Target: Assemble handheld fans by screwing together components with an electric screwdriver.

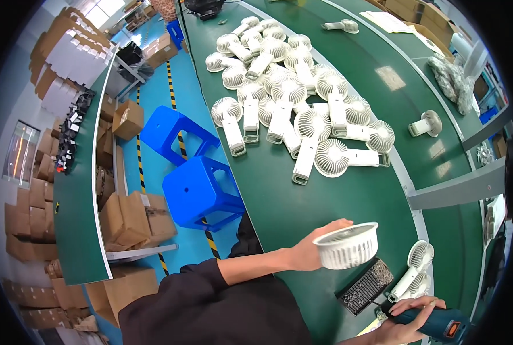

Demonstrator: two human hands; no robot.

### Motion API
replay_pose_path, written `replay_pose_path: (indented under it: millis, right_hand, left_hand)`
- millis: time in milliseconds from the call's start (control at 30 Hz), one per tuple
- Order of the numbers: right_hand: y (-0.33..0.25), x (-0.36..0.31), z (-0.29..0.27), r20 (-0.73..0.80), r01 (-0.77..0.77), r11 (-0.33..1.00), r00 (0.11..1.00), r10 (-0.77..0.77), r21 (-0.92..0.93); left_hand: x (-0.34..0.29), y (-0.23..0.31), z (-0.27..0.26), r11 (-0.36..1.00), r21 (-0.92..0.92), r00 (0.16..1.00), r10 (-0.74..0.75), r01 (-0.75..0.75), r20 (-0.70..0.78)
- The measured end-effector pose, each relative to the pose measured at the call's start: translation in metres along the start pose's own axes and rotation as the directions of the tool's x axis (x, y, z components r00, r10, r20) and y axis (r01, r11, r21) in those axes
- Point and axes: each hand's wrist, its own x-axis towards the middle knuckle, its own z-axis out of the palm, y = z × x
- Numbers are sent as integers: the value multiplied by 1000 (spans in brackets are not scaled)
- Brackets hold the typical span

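My left hand grips a white handheld fan above the green bench, its round ribbed head turned toward the right; the handle is hidden. Lower right, my right hand is wrapped round a dark teal electric screwdriver. The thin bit of this tool reaches to the edge of a black box with a grid of small holes, likely a screw tray. Just beyond the right hand, a white fan and another beneath it lie at the bench divider.
A large pile of white handheld fans covers the far bench. Single fans lie past the metal divider. A grey metal bracket juts in from the right. Blue stools and cardboard boxes stand on the left.
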Motion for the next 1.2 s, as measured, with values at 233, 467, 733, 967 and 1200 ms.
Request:
replay_pose_path:
  millis: [233,467,733,967,1200]
  right_hand:
    - [30,4,-14,-15,2,1000,1000,-2,-14]
    - [40,-7,-4,110,124,984,984,-138,128]
    - [55,-29,14,171,253,955,945,-278,158]
    - [67,-34,23,207,211,970,950,-233,125]
    - [75,-36,26,208,200,976,954,-214,87]
  left_hand:
    - [15,-9,-4,945,273,979,-148,181,-137]
    - [41,-12,17,725,-383,818,-533,573,216]
    - [34,-33,35,596,-471,754,-583,650,303]
    - [33,-36,38,649,-449,787,-545,614,288]
    - [34,-35,38,661,-430,787,-549,615,281]
